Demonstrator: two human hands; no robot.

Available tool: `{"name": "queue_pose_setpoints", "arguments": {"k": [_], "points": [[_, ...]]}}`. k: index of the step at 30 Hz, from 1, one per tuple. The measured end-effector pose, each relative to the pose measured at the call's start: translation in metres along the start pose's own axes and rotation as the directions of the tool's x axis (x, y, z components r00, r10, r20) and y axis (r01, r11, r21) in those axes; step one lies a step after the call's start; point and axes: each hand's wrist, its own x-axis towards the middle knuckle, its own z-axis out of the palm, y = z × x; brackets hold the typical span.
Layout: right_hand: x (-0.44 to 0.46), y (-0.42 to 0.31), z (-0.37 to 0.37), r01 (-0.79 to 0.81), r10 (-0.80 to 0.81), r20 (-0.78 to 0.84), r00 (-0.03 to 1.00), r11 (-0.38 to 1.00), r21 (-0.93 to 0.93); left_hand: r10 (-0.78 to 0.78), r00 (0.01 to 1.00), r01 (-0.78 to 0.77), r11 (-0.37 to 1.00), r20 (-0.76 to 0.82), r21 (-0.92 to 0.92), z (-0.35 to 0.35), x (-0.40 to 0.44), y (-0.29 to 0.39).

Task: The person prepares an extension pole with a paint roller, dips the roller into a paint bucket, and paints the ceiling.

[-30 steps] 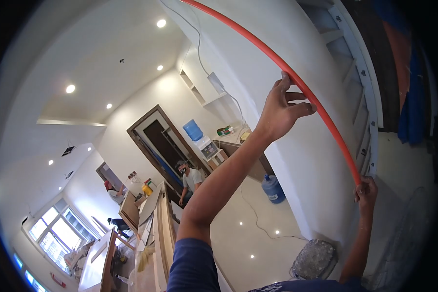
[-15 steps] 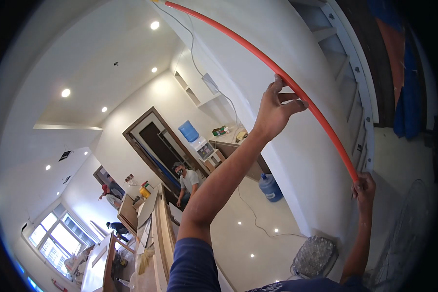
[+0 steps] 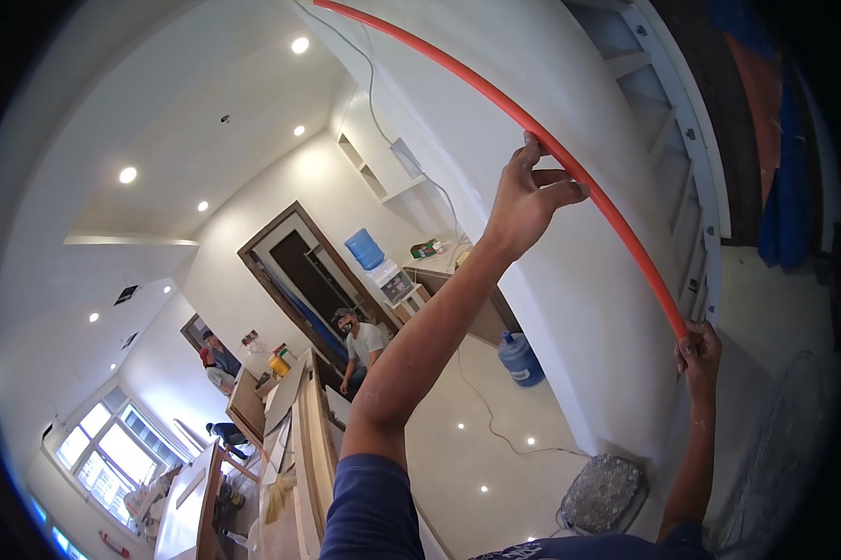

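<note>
A long orange-red pole (image 3: 472,79) runs from the top edge of the view down to the lower right, in front of a white wall surface (image 3: 495,159). It looks bowed in this wide view. My left hand (image 3: 532,201) is closed on it near the middle, with the fingertips on one side and the thumb against it. At the pole's lower end, my right hand (image 3: 699,353) has its fingers wrapped round it. The far tip of the pole lies beyond the top of the frame.
White open shelving (image 3: 658,107) stands to the right. Below are a foil-like grey bundle (image 3: 603,495), a blue water jug (image 3: 519,359) and a cable on the floor. A seated person (image 3: 363,347) is near the doorway; workbenches with boards (image 3: 290,420) stand lower left.
The pole and both hands have shifted only slightly, my right hand a little upward. In the background, people by the far doorway have changed posture. Both hands keep their hold.
</note>
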Motion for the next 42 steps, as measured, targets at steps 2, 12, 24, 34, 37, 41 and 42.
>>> {"name": "queue_pose_setpoints", "arguments": {"k": [2,12,24,34,37,41,42], "points": [[0.001,0.001,0.000,0.003,-0.003,-0.002,1.000,1.000,-0.002,0.002,1.000,-0.002,1.000,-0.006,0.000,-0.002,0.002,-0.005],[0.031,0.001,0.040,-0.017,0.017,0.026,1.000,0.999,-0.029,-0.035,0.992,0.039,0.999,-0.117,0.032,-0.035,0.023,-0.030],[0.089,0.014,0.153,-0.029,0.031,0.117,0.993,0.999,-0.022,-0.135,0.921,0.094,0.987,-0.366,-0.127,-0.142,0.065,-0.070],[0.111,0.002,0.208,-0.091,0.087,0.159,0.983,0.996,0.017,-0.144,0.883,0.089,0.986,-0.447,-0.143,-0.190,0.080,-0.079],[0.098,-0.007,0.204,-0.075,0.085,0.131,0.988,0.994,-0.078,-0.165,0.899,0.123,0.984,-0.406,-0.128,-0.192,0.070,-0.080],[0.073,-0.004,0.174,-0.145,0.148,0.078,0.986,0.988,-0.044,-0.167,0.929,0.138,0.984,-0.329,-0.110,-0.164,0.049,-0.075],[0.072,-0.004,0.171,-0.126,0.129,0.076,0.989,0.991,-0.037,-0.164,0.934,0.129,0.983,-0.318,-0.128,-0.159,0.049,-0.072]]}}
